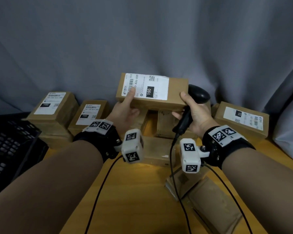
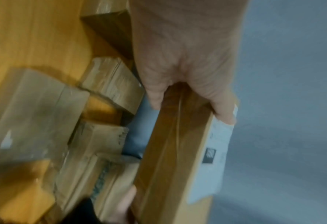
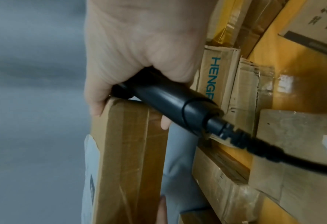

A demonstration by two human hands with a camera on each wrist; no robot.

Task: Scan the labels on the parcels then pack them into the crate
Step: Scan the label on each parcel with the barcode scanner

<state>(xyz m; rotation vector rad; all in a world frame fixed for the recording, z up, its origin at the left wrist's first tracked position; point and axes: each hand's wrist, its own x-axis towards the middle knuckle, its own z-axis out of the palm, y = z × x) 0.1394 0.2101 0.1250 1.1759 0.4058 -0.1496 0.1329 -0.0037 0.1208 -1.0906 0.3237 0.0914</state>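
From the head view, you hold one parcel [image 1: 151, 92] up over the middle of the desk [image 1: 130, 200], clear of the other boxes. Your left hand [image 1: 125, 110] grips its left end, thumb lying on the label [image 1: 147, 86] right by the barcode. Your right hand [image 1: 193, 114] clamps the scanner [image 1: 193, 105] in its palm while thumb and fingertips steady the parcel's right end. The crate [image 1: 10, 146] sits at the near left, and more labelled parcels wait on both sides at the far edge. To scan well, I judge you should slide that left thumb off the barcode, let the left hand carry the parcel alone, and swing the scanner head round to face the label.

In the left wrist view, your left fingers [image 2: 155, 97] curl under the parcel [image 2: 174, 151] and the thumb presses over its labelled face; the picture is blurred, so keep the box steadier.

In the right wrist view, your right hand [image 3: 139, 53] wraps the scanner's handle [image 3: 170, 106], with its cord [image 3: 264, 151] trailing toward the desk. Mind that the cord does not snag the boxes below.
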